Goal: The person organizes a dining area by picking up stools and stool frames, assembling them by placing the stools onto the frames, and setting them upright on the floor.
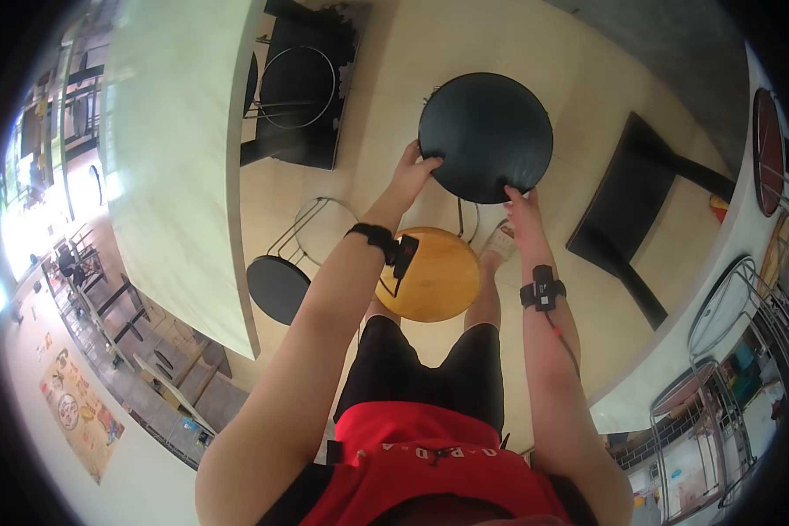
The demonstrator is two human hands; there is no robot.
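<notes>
A round black stool seat point(486, 137) is held out in front of me, its flat top facing up. My left hand point(412, 172) grips its lower left edge, thumb over the top. At the lower right edge, my right hand point(523, 210) closes on the rim with the thumb on top. The fingers beneath the seat are hidden. Closer to my body, between my legs, stands a stool with a round yellow wooden seat point(433, 275). Bent metal legs show between the two seats.
On the left, a long white tabletop point(177, 175) runs alongside me, with another black round stool point(278, 289) near its edge. A black table base point(302, 96) stands on the tiled floor beyond. To the right are a second black base point(627, 193) and another white table point(675, 351), with metal-framed stools point(688, 390) past it.
</notes>
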